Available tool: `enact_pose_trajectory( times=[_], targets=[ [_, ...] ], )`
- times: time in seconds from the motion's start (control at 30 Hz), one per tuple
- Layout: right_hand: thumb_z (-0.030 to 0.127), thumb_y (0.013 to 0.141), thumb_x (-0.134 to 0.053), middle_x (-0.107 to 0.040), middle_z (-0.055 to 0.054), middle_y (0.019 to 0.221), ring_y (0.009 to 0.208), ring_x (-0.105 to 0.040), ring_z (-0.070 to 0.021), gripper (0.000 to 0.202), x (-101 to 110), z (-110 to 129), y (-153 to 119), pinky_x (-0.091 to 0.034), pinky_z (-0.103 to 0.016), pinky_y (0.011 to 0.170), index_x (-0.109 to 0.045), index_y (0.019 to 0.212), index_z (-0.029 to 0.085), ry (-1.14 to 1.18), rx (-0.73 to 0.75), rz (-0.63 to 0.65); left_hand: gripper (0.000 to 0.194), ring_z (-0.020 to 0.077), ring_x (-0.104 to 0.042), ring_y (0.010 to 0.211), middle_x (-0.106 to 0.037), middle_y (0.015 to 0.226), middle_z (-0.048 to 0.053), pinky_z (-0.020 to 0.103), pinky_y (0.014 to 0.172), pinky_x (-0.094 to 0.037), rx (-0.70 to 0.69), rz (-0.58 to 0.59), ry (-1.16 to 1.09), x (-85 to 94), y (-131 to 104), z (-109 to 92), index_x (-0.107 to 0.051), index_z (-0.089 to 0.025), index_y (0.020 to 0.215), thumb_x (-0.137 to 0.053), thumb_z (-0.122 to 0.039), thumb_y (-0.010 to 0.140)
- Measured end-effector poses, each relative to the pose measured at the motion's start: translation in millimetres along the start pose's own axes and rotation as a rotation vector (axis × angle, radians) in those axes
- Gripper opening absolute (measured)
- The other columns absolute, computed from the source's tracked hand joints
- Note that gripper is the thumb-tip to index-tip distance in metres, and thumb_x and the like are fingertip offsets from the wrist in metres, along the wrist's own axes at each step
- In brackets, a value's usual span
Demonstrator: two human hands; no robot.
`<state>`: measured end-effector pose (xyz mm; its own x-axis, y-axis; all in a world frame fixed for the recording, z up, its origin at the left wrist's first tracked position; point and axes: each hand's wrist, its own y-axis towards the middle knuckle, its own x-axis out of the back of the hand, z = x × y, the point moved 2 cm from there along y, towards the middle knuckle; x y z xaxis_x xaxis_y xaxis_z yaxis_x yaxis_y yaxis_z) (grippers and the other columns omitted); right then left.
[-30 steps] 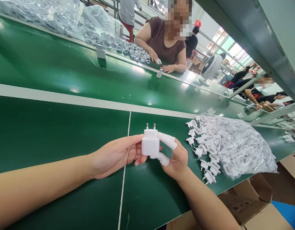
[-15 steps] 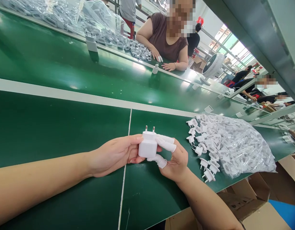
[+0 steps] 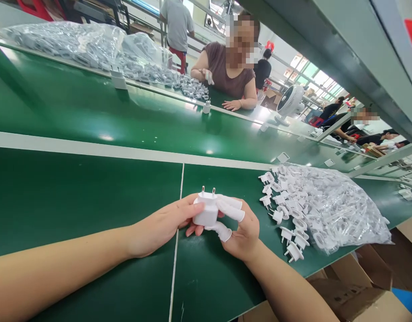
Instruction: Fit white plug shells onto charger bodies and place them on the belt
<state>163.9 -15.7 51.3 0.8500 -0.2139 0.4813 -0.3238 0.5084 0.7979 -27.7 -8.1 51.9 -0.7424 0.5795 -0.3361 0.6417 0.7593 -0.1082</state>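
- Just changed: the left hand (image 3: 157,230) has brought its thumb from the left side of the white plug adapter (image 3: 208,215) onto the front face, and the adapter seems slightly more tipped.
- As a judgement, this puts the work on turning or steadying this piece, which has not left the hands.
- The adapter is held over the near bench (image 3: 92,192), just right of the thin white line (image 3: 174,268), pins up.
- Left grip: closed on the adapter's left side, thumb in front, other fingers behind and below.
- Right grip: the right hand (image 3: 243,230) pinches the right side, thumb low, fingers higher.
- Also changed: on the far green belt (image 3: 152,129), the larger adapter (image 3: 119,82) and the smaller adapter (image 3: 206,107) have slid left; the co-worker's hand (image 3: 208,77) opposite has lifted.
- Counted: one adapter in hand, with two pins; three white finger covers (image 3: 231,210) visible on the right hand; two upright adapters on the left and middle belt.
- Two clear bags: the near bag (image 3: 350,210) at right and the far bag (image 3: 92,44) at left. Their pieces, including the loose plug pieces (image 3: 294,252) beside the near one, are too heaped to count.
- One fan (image 3: 289,99), far right.
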Motion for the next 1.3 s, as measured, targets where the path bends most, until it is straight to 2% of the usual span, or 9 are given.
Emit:
enact_pose_trajectory(
  times=[0.23,0.3,0.4,0.5,0.67,0.83,1.03,1.2,1.3],
  targets=[
    [0.015,0.087,-0.071,-0.076,-0.008,0.110,0.103,-0.074,-0.0264,0.059,0.9,1.8,0.0,-0.065,-0.042,0.077,-0.054,0.142,0.031,-0.056,0.069,-0.003,0.045,0.0172,-0.052,0.071,-0.058,0.080,0.001,0.032,0.071,-0.048,-0.031,-0.010,0.083,-0.4,1.3,-0.1,-0.061,-0.021,0.116,-0.055,-0.061,0.096],
    [0.017,0.087,-0.072,-0.076,-0.009,0.108,0.103,-0.073,-0.0268,0.058,1.5,2.9,0.9,-0.065,-0.043,0.078,-0.055,0.141,0.028,-0.057,0.081,0.002,0.044,0.0180,-0.054,0.077,-0.061,0.088,0.002,0.031,0.072,-0.048,-0.025,-0.050,0.150,0.4,0.5,-1.8,-0.060,-0.024,0.121,-0.053,-0.061,0.098],
    [0.023,0.089,-0.070,-0.076,-0.010,0.106,0.099,-0.074,-0.0270,0.055,1.8,5.8,2.9,-0.065,-0.044,0.077,-0.055,0.141,0.026,-0.056,0.075,0.033,0.034,0.0195,-0.054,0.090,-0.063,0.104,0.003,0.028,0.079,-0.048,-0.067,-0.161,0.223,2.3,-1.0,-5.6,-0.065,-0.025,0.113,-0.055,-0.055,0.099],
    [0.025,0.090,-0.068,-0.075,-0.009,0.105,0.097,-0.074,-0.0273,0.056,1.6,8.6,3.7,-0.065,-0.044,0.075,-0.053,0.144,0.027,-0.067,0.075,0.052,0.030,0.0201,-0.056,0.094,-0.062,0.104,0.003,0.029,0.083,-0.050,-0.077,-0.151,0.088,0.0,-1.2,-6.2,-0.065,-0.024,0.106,-0.057,-0.052,0.099],
    [0.025,0.089,-0.067,-0.074,-0.010,0.108,0.098,-0.072,-0.0276,0.058,1.0,10.5,0.3,-0.065,-0.046,0.079,-0.053,0.145,0.025,-0.060,0.080,0.061,0.027,0.0201,-0.061,0.093,-0.061,0.105,0.003,0.036,0.088,-0.054,0.040,-0.089,-0.199,-9.9,-3.4,-5.5,-0.061,-0.023,0.106,-0.062,-0.049,0.097],
    [0.022,0.087,-0.066,-0.074,-0.011,0.107,0.099,-0.070,-0.0276,0.056,0.1,13.6,-0.9,-0.064,-0.046,0.081,-0.056,0.142,0.022,-0.065,0.087,0.061,0.023,0.0194,-0.061,0.093,-0.059,0.100,0.002,0.030,0.080,-0.053,0.023,-0.135,-0.252,-16.8,-6.9,-5.6,-0.061,-0.024,0.103,-0.062,-0.046,0.097],
    [0.020,0.088,-0.066,-0.075,-0.011,0.105,0.096,-0.071,-0.0236,0.042,-3.2,19.2,0.6,-0.063,-0.044,0.089,-0.063,0.129,0.014,-0.112,0.131,0.023,0.028,0.0136,-0.059,0.080,-0.058,0.088,-0.003,0.023,0.070,-0.049,-0.006,-0.226,-0.281,-23.5,-5.2,-3.6,-0.058,-0.022,0.091,-0.067,-0.049,0.095],
    [0.026,0.093,-0.065,-0.077,-0.011,0.100,0.099,-0.072,-0.0232,0.032,-5.1,27.0,0.7,-0.061,-0.044,0.093,-0.067,0.122,0.013,-0.176,0.129,0.015,0.042,0.0120,-0.056,0.069,-0.059,0.078,-0.003,0.022,0.062,-0.048,0.029,-0.275,-0.326,-25.8,-7.3,-4.3,-0.058,-0.021,0.086,-0.068,-0.061,0.089],
    [0.025,0.092,-0.067,-0.077,-0.011,0.100,0.100,-0.072,-0.0232,0.034,-5.1,30.0,1.2,-0.060,-0.044,0.094,-0.067,0.123,0.013,-0.188,0.128,0.001,0.049,0.0132,-0.059,0.070,-0.061,0.081,-0.001,0.024,0.064,-0.051,0.003,-0.269,-0.412,-24.7,-8.5,-5.4,-0.061,-0.021,0.087,-0.068,-0.069,0.085]
  ],
)
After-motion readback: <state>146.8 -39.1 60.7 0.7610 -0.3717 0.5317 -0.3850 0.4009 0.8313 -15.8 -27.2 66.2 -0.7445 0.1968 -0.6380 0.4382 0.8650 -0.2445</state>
